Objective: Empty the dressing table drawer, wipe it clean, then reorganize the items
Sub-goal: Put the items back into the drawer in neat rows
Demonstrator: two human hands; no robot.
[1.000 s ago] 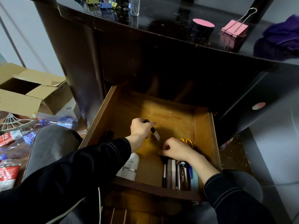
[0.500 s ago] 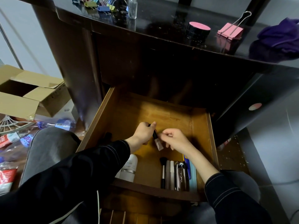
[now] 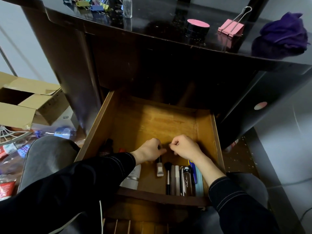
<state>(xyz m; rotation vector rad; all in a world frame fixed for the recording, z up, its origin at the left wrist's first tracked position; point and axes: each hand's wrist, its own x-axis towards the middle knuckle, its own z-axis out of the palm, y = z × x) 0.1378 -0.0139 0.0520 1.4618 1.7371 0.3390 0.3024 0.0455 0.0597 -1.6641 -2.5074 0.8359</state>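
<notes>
In the drawer point(image 3: 205, 132), left hand point(image 3: 149, 152) pinches a brush point(image 3: 159, 168) front-to-back, bristles frontward; right hand point(image 3: 185, 147) curled.

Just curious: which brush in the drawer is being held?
The flat brush with pale bristles, in the left hand; the black-tipped brush lies untouched beside it.

At the frame's left edge we see an open cardboard box point(image 3: 25, 105), with plastic bottles point(image 3: 63, 132), a white wire grille point(image 3: 11, 135) and a red packet point(image 3: 6, 188) below it
</notes>
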